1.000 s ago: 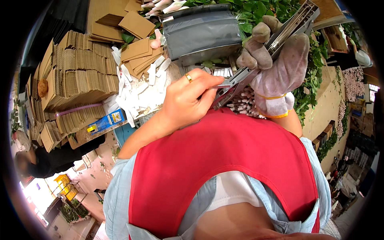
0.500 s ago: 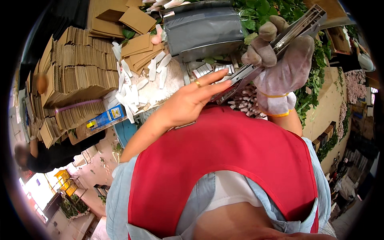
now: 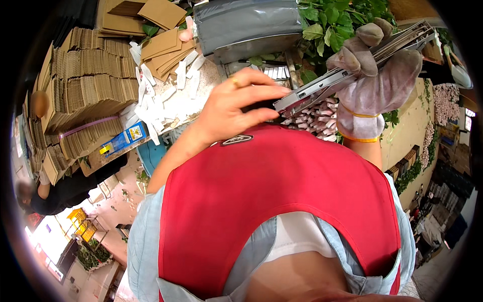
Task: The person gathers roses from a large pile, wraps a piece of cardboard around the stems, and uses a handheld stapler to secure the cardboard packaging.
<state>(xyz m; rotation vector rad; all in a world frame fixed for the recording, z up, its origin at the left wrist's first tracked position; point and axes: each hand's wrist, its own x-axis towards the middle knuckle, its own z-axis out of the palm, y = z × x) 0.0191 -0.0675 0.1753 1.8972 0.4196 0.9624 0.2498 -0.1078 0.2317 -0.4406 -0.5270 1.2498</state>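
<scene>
A long silver metal stapler (image 3: 322, 86) slants across in front of my chest. My right hand (image 3: 375, 80), in a stained pale glove with yellow trim, wraps round its body, fingers over the top. My bare left hand (image 3: 244, 103), with a ring on one finger, is at the stapler's near end. Its thumb and a fingertip meet that end from two sides; the other fingers are curled. Behind the stapler's tip lie strips of what look like staples (image 3: 276, 73). Below the stapler is a bunch of pinkish-white pieces (image 3: 314, 121), partly hidden by it.
A grey padded block (image 3: 246, 25) stands at the back, beside green leaves (image 3: 327, 25). Stacked cardboard sheets (image 3: 90, 80) fill the left, with loose white strips (image 3: 148, 95) and a blue box (image 3: 123, 139) near them. Another person's dark sleeve (image 3: 55, 194) shows at far left.
The stapler and my right hand have shifted right and slightly up. My left hand's outstretched fingers have curled, and its thumb has come to the stapler's end.
</scene>
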